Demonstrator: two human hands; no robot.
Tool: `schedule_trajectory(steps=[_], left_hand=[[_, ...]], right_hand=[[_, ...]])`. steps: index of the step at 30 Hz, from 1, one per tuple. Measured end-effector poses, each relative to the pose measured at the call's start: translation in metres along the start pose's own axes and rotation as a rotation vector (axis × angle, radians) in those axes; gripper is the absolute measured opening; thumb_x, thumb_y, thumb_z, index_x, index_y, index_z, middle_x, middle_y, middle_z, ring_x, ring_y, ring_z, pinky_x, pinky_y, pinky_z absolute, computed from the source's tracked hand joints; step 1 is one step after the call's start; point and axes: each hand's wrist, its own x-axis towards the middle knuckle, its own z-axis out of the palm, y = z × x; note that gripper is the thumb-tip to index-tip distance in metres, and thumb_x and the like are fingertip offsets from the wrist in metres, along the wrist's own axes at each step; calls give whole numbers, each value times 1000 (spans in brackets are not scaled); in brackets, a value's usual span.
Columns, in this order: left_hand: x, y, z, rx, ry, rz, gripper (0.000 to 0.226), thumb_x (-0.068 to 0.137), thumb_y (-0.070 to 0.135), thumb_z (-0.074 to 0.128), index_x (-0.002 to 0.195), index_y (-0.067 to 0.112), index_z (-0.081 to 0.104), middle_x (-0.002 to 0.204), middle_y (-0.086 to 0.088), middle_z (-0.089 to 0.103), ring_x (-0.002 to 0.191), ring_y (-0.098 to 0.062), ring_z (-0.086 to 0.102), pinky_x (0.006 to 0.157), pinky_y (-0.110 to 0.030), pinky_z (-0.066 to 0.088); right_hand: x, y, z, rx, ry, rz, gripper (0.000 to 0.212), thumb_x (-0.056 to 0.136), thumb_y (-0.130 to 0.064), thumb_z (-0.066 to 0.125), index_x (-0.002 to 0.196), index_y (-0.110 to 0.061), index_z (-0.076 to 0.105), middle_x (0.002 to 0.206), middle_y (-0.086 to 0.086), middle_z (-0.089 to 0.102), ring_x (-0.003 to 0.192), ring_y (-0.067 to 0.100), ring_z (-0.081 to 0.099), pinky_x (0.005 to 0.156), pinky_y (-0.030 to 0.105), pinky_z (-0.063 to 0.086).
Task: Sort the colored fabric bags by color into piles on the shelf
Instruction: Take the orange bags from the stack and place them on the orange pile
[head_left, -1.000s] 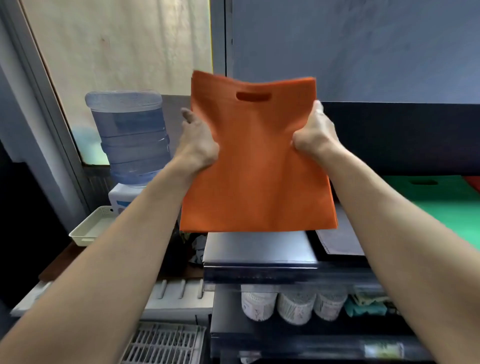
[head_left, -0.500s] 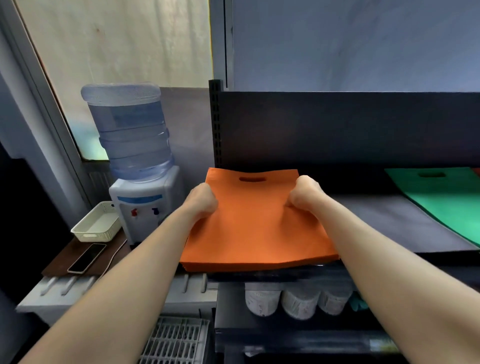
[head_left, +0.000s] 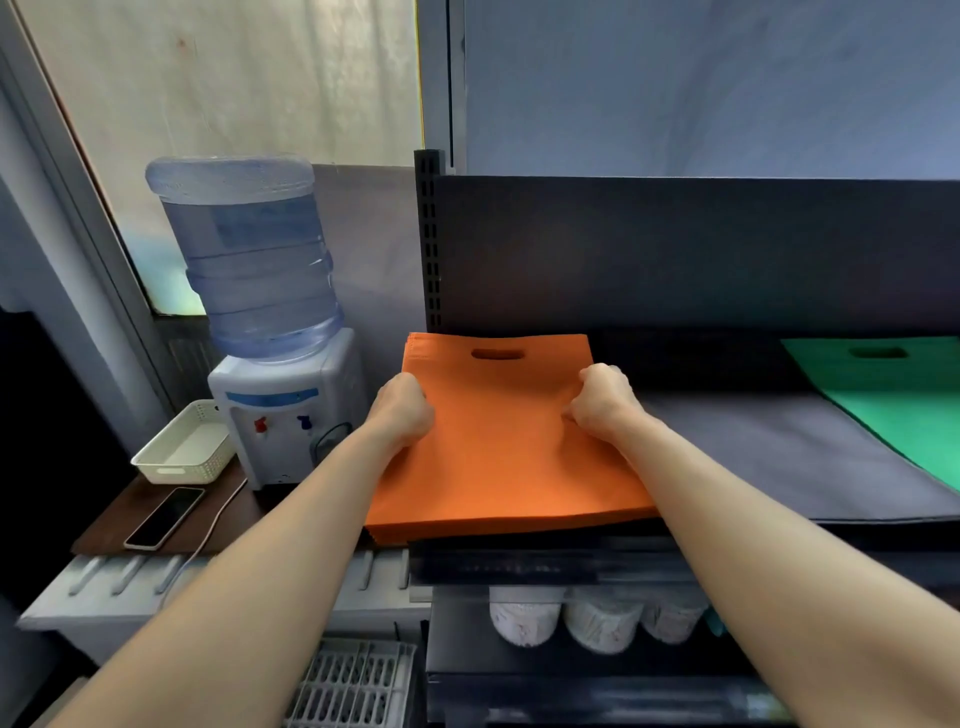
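Beside the water dispenser (head_left: 280, 410), the left grip (head_left: 405, 410) is clenched on the left edge of the orange bag (head_left: 498, 452). The bag lies flat at the left end of the shelf (head_left: 779, 457), handle slot to the rear. It seems to top a pile of orange ones, though the layered front edge is dim. The right grip (head_left: 602, 402) is clenched on the opposite edge. The green bag (head_left: 904, 405) lies well apart, far right. To finish the placing well, square the edges with the layers beneath, flatten the fabric, then let go evenly so nothing drags askew.
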Motion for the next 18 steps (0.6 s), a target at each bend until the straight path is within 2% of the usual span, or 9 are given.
schedule_trajectory(steps=[3, 5, 6, 8, 10, 12, 14, 18], left_hand=[[3, -1, 3, -17, 14, 1, 15, 81, -2, 47, 76, 10, 55, 79, -10, 54, 72, -23, 48, 63, -34, 40], [4, -2, 5, -17, 25, 2, 12, 84, -1, 48, 80, 9, 55, 83, -10, 55, 76, -23, 49, 66, -33, 40], [3, -2, 5, -11, 27, 0, 13, 85, 0, 48, 79, 11, 52, 81, -7, 53, 77, -23, 48, 67, -33, 39], [4, -3, 7, -17, 26, -2, 23, 86, 1, 48, 71, 16, 43, 73, 0, 45, 79, -22, 45, 68, -32, 37], [4, -4, 7, -25, 10, -4, 23, 88, 4, 48, 73, 19, 41, 75, 4, 43, 82, -21, 45, 70, -31, 36], [4, -5, 6, -37, 1, -6, 7, 90, 9, 49, 92, 15, 50, 92, 0, 51, 89, -20, 48, 74, -31, 38], [2, -5, 4, -30, -9, 1, 18, 91, 13, 50, 108, 12, 53, 110, -5, 54, 98, -21, 50, 78, -30, 39], [-2, -6, 1, -3, -22, 14, 25, 92, 19, 52, 117, 14, 54, 122, -7, 55, 107, -22, 51, 80, -29, 39]], right_hand=[[4, 2, 2, -19, -25, -12, 28, 87, -8, 60, 115, -3, 57, 136, 16, 37, 123, 34, 41, 99, 44, 42], [3, 1, 2, -25, -44, -4, 9, 87, -8, 58, 95, -6, 58, 139, 15, 33, 121, 35, 40, 98, 47, 42], [2, 0, 2, -30, -39, -9, 6, 87, -7, 57, 83, -8, 53, 140, 14, 30, 120, 36, 40, 98, 47, 42], [1, 0, 4, -53, -32, -29, 19, 89, -6, 55, 73, -10, 45, 142, 14, 27, 119, 37, 40, 96, 47, 42], [-1, -1, 4, -71, -16, -44, 15, 89, -4, 53, 78, -8, 45, 139, 13, 28, 117, 37, 40, 96, 47, 42], [-2, -2, 4, -101, 5, -58, 10, 88, 1, 49, 81, -6, 45, 133, 14, 32, 116, 36, 39, 93, 47, 43], [-4, -4, 1, -127, 27, -64, 14, 85, 5, 44, 75, -5, 41, 125, 15, 38, 114, 35, 39, 89, 45, 44], [-8, -3, -2, -147, 83, -133, 29, 83, 6, 43, 62, -11, 31, 115, 15, 46, 104, 35, 47, 79, 37, 43]])
